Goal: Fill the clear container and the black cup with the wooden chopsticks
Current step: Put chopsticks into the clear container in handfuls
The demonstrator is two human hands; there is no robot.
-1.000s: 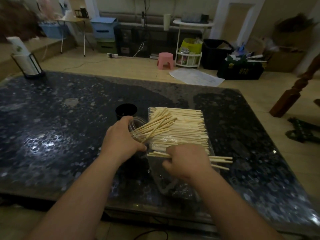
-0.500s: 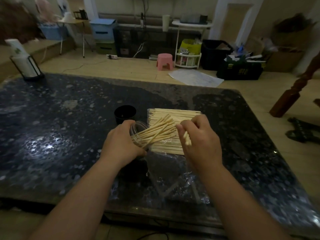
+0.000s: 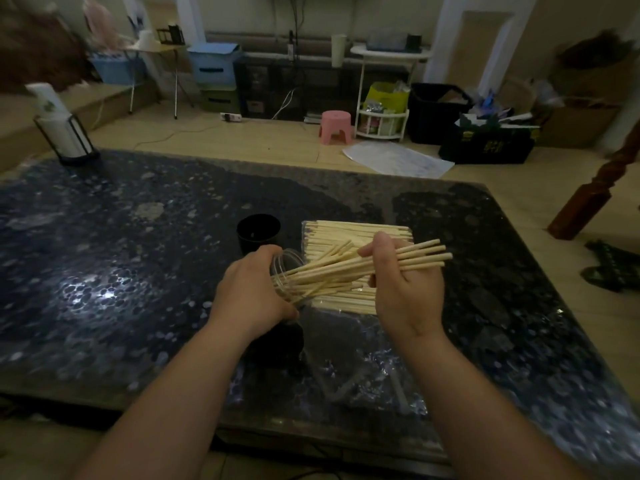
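- Nearest the person, in front of the clear container [image 3: 283, 265], crumpled plastic wrap [image 3: 363, 370] lies on the dark speckled surface [image 3: 104, 258], close to its near edge.
- The left hand [image 3: 252, 296] has its grip clamped round the clear container, which is tipped over with its mouth toward the right. Loose chopsticks [image 3: 313, 284] fan out of that mouth.
- Just right of the container, the right hand [image 3: 407, 285] has its grip clamped on a bundle of chopsticks [image 3: 426, 256]. One end of the bundle points into the container's mouth, and the other sticks out past the fingers.
- Below that bundle, right of the container, a pile of chopsticks [image 3: 346, 229] lies flat in rows.
- The black cup [image 3: 258, 232] stands upright just behind the container. Its inside is too dark to read.
- Far to the left of the container, at the surface's far corner, a black wire holder [image 3: 74, 140] carries a white pack.
- Well beyond the container, the room's floor holds a pink stool [image 3: 335, 126], a white sheet [image 3: 398, 160], a white rack [image 3: 381, 116], a black bin [image 3: 434, 112] and blue boxes [image 3: 214, 65].
- A turned wooden post [image 3: 595, 194] stands at far right.
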